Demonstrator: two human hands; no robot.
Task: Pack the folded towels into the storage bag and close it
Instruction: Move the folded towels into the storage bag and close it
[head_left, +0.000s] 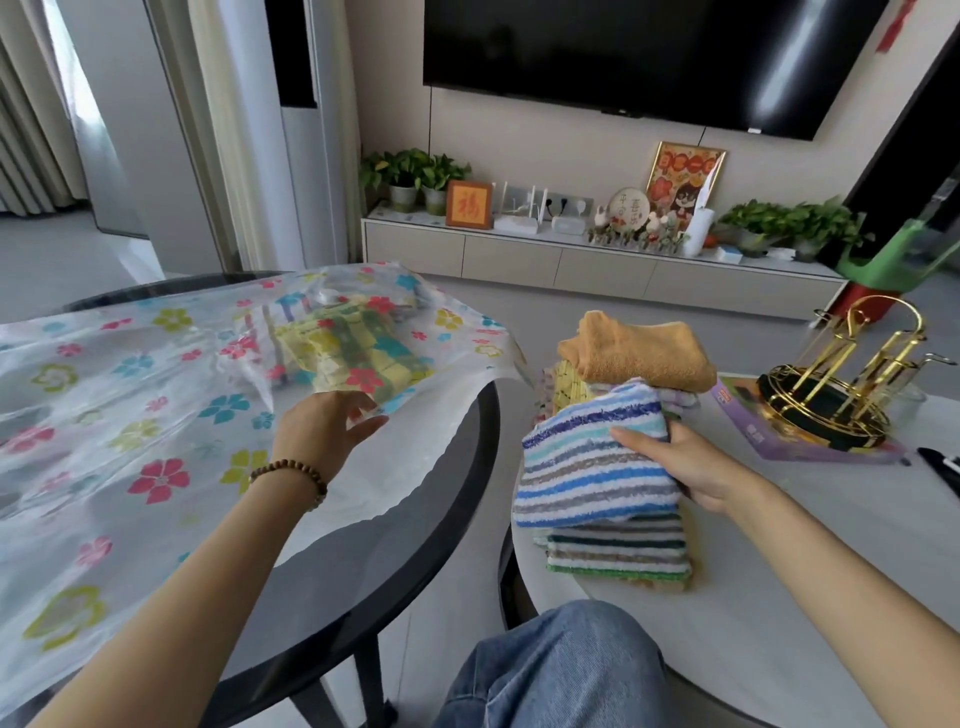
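Left hand (332, 431) pinches the mouth of the flower-printed storage bag (130, 415) at centre left; right hand (691, 467) grips the blue-striped towel (587, 467) at centre right. I'd worry the slick plastic slips free, the mouth sags shut, and the towel snags and unfolds.

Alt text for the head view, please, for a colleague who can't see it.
The right hand grips a blue striped towel above a towel pile on the pale table; the left hand pinches the edge of the flowered storage bag, already holding towels.
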